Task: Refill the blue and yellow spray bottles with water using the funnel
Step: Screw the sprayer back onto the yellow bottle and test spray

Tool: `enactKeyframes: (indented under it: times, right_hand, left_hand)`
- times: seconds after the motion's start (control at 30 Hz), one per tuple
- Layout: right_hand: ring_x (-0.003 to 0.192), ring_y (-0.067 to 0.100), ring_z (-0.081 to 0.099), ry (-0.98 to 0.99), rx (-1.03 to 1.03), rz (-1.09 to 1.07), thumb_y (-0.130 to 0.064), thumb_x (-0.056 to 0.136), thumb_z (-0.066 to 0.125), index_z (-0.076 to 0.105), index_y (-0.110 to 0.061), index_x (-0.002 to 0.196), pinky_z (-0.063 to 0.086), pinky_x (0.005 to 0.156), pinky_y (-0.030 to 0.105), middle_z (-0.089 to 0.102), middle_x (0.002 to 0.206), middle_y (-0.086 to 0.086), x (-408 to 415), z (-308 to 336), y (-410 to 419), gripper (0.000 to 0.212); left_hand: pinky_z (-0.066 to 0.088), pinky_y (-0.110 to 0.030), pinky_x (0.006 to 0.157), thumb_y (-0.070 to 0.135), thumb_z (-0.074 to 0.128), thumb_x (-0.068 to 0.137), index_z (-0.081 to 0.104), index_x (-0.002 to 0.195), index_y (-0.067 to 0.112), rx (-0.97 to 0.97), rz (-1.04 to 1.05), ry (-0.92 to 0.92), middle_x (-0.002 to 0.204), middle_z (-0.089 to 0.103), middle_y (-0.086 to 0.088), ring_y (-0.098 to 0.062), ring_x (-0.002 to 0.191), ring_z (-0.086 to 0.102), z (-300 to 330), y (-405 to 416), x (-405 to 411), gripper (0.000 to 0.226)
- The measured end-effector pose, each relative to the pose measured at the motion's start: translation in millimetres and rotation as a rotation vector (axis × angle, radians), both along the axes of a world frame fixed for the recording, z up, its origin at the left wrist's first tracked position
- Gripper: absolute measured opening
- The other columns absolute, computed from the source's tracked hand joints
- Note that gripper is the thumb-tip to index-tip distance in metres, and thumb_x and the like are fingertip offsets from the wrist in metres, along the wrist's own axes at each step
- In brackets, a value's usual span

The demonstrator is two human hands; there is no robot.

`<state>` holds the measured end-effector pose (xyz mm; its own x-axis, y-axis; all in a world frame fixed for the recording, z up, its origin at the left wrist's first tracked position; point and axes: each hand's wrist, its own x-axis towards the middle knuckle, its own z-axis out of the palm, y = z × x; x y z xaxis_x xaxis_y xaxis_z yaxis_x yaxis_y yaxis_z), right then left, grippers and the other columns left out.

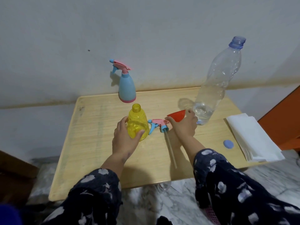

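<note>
The yellow spray bottle (137,123) stands upright with its neck uncapped near the middle of the wooden table (90,143); my left hand (125,138) grips its body. Its pink and blue spray head (158,125) with the dip tube lies on the table just right of it. My right hand (184,125) holds the red funnel (177,115) low over the table. The blue spray bottle (127,88) stands capped at the table's back edge. A large clear water bottle (214,88), uncapped and holding a little water, stands at the right.
A stack of white paper napkins (253,138) lies at the table's right edge, with the blue bottle cap (228,144) beside it. A grey wall runs close behind the table. An orange piece of furniture (285,120) stands at the far right.
</note>
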<state>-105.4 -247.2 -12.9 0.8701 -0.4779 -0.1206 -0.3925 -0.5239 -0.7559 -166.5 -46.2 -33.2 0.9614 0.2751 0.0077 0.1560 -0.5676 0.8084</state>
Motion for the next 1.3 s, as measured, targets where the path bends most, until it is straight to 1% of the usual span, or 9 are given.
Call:
enactKeyframes:
  times: [0.13, 0.3, 0.37, 0.47, 0.63, 0.77, 0.9, 1.1, 1.3]
  right_hand:
    - [0.088, 0.021, 0.059, -0.037, -0.082, 0.121, -0.031, 0.084, 0.064, 0.052, -0.013, 0.111, 0.043, 0.066, 0.031, 0.062, 0.099, 0.002, -33, -5, 10, 0.034]
    - [0.073, 0.025, 0.057, 0.188, -0.046, 0.223, -0.046, 0.088, 0.057, 0.055, -0.012, 0.077, 0.036, 0.052, 0.027, 0.057, 0.072, 0.001, -20, -13, 16, 0.035]
    - [0.071, 0.023, 0.056, 0.219, -0.016, 0.216, -0.045, 0.087, 0.060, 0.059, -0.010, 0.080, 0.035, 0.052, 0.026, 0.058, 0.073, 0.002, -12, -13, 17, 0.036]
    - [0.074, 0.021, 0.061, 0.241, 0.026, 0.218, -0.037, 0.084, 0.065, 0.064, -0.009, 0.090, 0.042, 0.060, 0.026, 0.064, 0.081, 0.003, -4, -16, 23, 0.028]
    - [0.058, 0.012, 0.052, 0.248, 0.087, 0.218, -0.037, 0.079, 0.072, 0.061, -0.010, 0.083, 0.034, 0.046, 0.024, 0.061, 0.075, 0.001, 3, 5, 36, 0.029]
    - [0.063, 0.023, 0.065, 0.043, 0.392, 0.180, -0.026, 0.073, 0.079, 0.052, -0.016, 0.071, 0.052, 0.063, 0.034, 0.069, 0.077, 0.010, 10, 44, 51, 0.030]
    - [0.055, 0.020, 0.060, -0.138, 0.678, 0.202, -0.013, 0.077, 0.078, 0.055, -0.009, 0.084, 0.052, 0.057, 0.028, 0.066, 0.080, 0.011, 14, 105, 64, 0.025]
    - [0.061, 0.021, 0.065, -0.318, 0.859, 0.217, -0.012, 0.079, 0.077, 0.054, -0.012, 0.085, 0.058, 0.069, 0.029, 0.067, 0.093, 0.011, 15, 172, 82, 0.023]
    - [0.066, 0.022, 0.067, -0.412, 0.960, 0.180, -0.011, 0.082, 0.074, 0.056, -0.007, 0.100, 0.060, 0.077, 0.031, 0.068, 0.095, 0.012, 10, 196, 95, 0.026]
  left_hand:
    - [0.035, -0.045, 0.108, 0.058, 0.073, 0.075, 0.014, 0.149, 0.035, 0.028, 0.018, 0.016, 0.153, 0.030, 0.009, -0.018, 0.139, 0.032, 11, -6, 3, 0.097]
    - [0.041, -0.030, 0.087, 0.047, 0.077, 0.077, 0.027, 0.144, 0.035, -0.073, -0.041, -0.016, 0.141, 0.045, 0.007, -0.017, 0.123, 0.047, 18, -6, 12, 0.084]
    - [0.038, -0.026, 0.082, 0.046, 0.077, 0.076, 0.035, 0.140, 0.036, -0.067, -0.033, -0.040, 0.133, 0.049, 0.010, -0.011, 0.111, 0.048, 21, -5, 10, 0.077]
    - [0.040, -0.028, 0.081, 0.052, 0.077, 0.074, 0.038, 0.137, 0.040, -0.047, 0.002, -0.069, 0.130, 0.051, 0.012, -0.012, 0.112, 0.050, 25, 2, 8, 0.076]
    - [0.041, -0.028, 0.081, 0.053, 0.078, 0.073, 0.038, 0.140, 0.040, 0.012, 0.011, -0.034, 0.129, 0.050, 0.011, -0.012, 0.111, 0.049, 37, 20, 4, 0.079]
    - [0.042, -0.028, 0.085, 0.049, 0.079, 0.073, 0.039, 0.141, 0.042, 0.001, -0.011, 0.026, 0.124, 0.048, 0.005, -0.016, 0.117, 0.051, 44, 39, -2, 0.079]
    - [0.043, -0.030, 0.087, 0.047, 0.079, 0.073, 0.040, 0.141, 0.043, -0.018, -0.072, 0.104, 0.118, 0.046, 0.003, -0.018, 0.112, 0.051, 53, 51, -8, 0.079]
    - [0.052, -0.041, 0.094, 0.068, 0.079, 0.045, 0.051, 0.131, 0.048, -0.077, -0.188, 0.180, 0.118, 0.061, 0.008, -0.014, 0.107, 0.061, 48, 54, -23, 0.093]
    - [0.054, -0.041, 0.093, 0.063, 0.083, 0.047, 0.054, 0.122, 0.056, -0.160, -0.256, 0.163, 0.116, 0.064, 0.008, -0.012, 0.105, 0.063, 53, 40, -28, 0.082]
